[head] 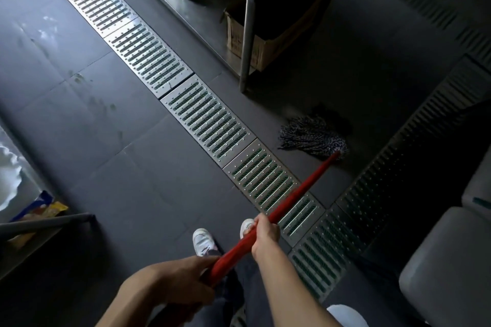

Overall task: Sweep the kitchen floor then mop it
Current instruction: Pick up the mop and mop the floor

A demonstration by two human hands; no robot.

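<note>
1. Head view: the person holds a mop by its red handle (279, 210) with both hands. The right hand (265, 233) sits further down the shaft, its fingers (259, 221) wrapped closed around it; the left hand (186, 281) holds the near end, fingers curled shut on the shaft.
2. Well beyond the right fingers, the mop head (313, 138) lies spread on the dark floor (132, 154), just past the drain grate (207, 119) and near the table leg (245, 45).
3. The step in hand looks like mopping; sweeping seems done, though the dim corner makes leftover debris hard to judge.
4. To do it well, the right fingers should press the strands flat while the left fingers steer the end.
5. Strokes should be drawn back toward the fingers, overlapping each pass.
6. The strands should stay clear of the grate's slots and the cardboard box (255, 42) under the table.
</note>
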